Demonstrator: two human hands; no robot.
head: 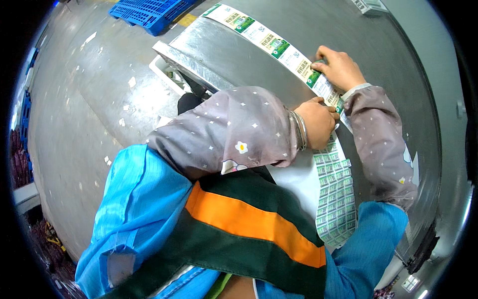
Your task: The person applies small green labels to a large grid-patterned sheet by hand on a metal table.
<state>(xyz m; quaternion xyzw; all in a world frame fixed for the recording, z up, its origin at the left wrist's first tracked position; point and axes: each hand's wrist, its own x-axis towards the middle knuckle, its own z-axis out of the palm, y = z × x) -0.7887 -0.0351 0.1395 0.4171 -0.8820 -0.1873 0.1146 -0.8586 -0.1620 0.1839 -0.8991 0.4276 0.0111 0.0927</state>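
Observation:
A long strip of printed green-and-white labels [278, 45] runs in a curve along the grey metal table. My right hand [338, 69] is at the strip's far side, thumb and bent fingers closed on a green part of it. Closer to me, my left hand [317, 121], with bracelets at the wrist, rests with curled fingers on the strip's near part; whether it pinches the strip is hidden. Below my left hand lies a sheet of small green stickers [336, 194], its top end partly covered. White paper [295, 183] lies beside that sheet.
The metal table's raised corner edge [194, 67] faces the floor at left. Under it stands a white bin [164, 74] with scraps inside. A blue plastic pallet [149, 13] lies on the floor, where paper bits are scattered. A stack of printed labels [369, 6] sits at the table's far end.

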